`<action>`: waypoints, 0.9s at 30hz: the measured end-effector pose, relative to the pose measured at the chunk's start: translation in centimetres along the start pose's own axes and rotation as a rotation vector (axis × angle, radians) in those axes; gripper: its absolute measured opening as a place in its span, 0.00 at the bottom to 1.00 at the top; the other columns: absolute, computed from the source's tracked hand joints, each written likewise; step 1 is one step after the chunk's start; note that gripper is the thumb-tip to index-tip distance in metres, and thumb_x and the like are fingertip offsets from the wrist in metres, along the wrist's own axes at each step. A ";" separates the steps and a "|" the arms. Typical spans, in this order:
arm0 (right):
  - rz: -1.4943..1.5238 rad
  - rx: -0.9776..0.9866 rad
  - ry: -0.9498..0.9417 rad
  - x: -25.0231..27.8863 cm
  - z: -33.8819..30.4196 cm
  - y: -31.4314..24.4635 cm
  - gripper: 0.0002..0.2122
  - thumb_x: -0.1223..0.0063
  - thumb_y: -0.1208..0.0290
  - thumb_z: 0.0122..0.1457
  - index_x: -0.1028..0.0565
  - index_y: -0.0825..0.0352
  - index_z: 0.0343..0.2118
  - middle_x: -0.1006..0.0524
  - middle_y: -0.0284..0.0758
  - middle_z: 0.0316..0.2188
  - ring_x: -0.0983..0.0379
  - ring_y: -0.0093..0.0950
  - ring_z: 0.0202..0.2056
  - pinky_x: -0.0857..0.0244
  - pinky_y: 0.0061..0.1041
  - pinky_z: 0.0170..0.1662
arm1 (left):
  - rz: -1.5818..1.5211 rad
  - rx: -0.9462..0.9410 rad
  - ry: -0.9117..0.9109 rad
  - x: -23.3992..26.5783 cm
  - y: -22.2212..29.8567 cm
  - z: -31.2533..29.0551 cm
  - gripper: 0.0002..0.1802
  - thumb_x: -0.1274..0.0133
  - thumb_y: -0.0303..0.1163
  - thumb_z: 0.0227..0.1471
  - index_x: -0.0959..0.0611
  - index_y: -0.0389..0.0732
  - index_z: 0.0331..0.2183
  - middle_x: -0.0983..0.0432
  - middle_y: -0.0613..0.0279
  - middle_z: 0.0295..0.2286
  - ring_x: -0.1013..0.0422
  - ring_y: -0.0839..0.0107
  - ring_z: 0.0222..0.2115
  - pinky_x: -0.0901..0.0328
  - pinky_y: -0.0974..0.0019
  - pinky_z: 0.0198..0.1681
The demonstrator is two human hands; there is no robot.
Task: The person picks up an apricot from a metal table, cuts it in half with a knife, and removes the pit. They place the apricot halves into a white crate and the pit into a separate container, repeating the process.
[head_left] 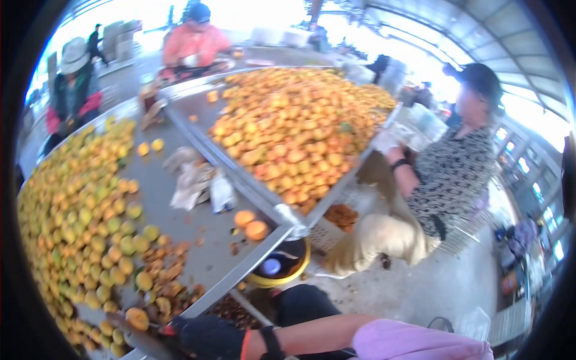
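Observation:
At the lower left my left hand (144, 342), in a dark brownish glove and blurred, is closed around an orange apricot (137, 318). Close beside it is my right hand (210, 336), in a black glove with a black strap at the wrist. Its fingers look closed, and a small red bit shows at their tips; what it belongs to is too blurred to name. Both hands are over the near edge of the metal table (171, 225). Greenish-yellow apricots (90, 252) are heaped along the table's left side, with brownish fruit pieces (165, 270) next to them.
Beyond a metal divider (222, 159) rises a big heap of orange apricots (294, 132). Crumpled whitish gloves (195, 180) lie on the table. Below its edge stands a yellow-rimmed bucket (300, 270). One co-worker (450, 174) sits at right; others work across the table.

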State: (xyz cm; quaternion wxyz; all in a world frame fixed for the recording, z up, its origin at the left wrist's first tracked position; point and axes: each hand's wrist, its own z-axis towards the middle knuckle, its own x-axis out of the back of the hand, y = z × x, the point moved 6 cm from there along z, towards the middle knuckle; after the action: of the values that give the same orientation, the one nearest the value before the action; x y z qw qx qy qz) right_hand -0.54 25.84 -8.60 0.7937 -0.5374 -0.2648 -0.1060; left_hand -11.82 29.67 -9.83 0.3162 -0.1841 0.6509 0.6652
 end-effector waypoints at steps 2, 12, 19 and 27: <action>-0.046 -0.039 -0.046 -0.1 0.6 0.0 0.12 0.55 0.70 0.50 0.32 0.72 0.36 0.27 0.42 0.19 0.29 0.42 0.22 0.35 0.37 0.24 | 0.078 0.020 0.060 -1.3 -0.5 0.3 0.28 0.62 0.48 0.58 0.33 0.35 0.49 0.29 0.61 0.32 0.32 0.77 0.27 0.35 0.76 0.27; 0.067 -0.122 0.046 4.3 0.6 1.9 0.09 0.48 0.69 0.46 0.27 0.67 0.29 0.27 0.44 0.25 0.28 0.40 0.31 0.35 0.34 0.32 | 0.212 0.080 0.250 -1.8 -0.7 0.3 0.21 0.55 0.41 0.57 0.28 0.37 0.47 0.28 0.57 0.36 0.30 0.64 0.34 0.34 0.64 0.38; 0.116 0.011 0.146 2.8 0.7 0.4 0.10 0.51 0.67 0.45 0.30 0.68 0.29 0.28 0.42 0.24 0.30 0.42 0.29 0.36 0.36 0.30 | 0.036 -0.141 0.092 1.6 -2.0 1.0 0.29 0.63 0.42 0.59 0.43 0.35 0.56 0.33 0.52 0.46 0.35 0.68 0.47 0.42 0.64 0.53; -0.286 -0.023 -0.025 2.2 1.3 0.6 0.12 0.52 0.69 0.49 0.30 0.73 0.33 0.28 0.45 0.23 0.29 0.42 0.22 0.36 0.38 0.22 | -0.005 -0.011 0.223 -5.7 -1.8 2.4 0.38 0.67 0.56 0.57 0.36 0.27 0.50 0.29 0.43 0.42 0.32 0.54 0.44 0.39 0.60 0.51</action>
State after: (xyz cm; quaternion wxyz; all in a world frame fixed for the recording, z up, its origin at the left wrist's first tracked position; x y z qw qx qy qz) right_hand 1.21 27.48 -7.53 0.7610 -0.5045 -0.3471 -0.2143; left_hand -6.07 30.93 -7.19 0.2424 -0.2606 0.6779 0.6433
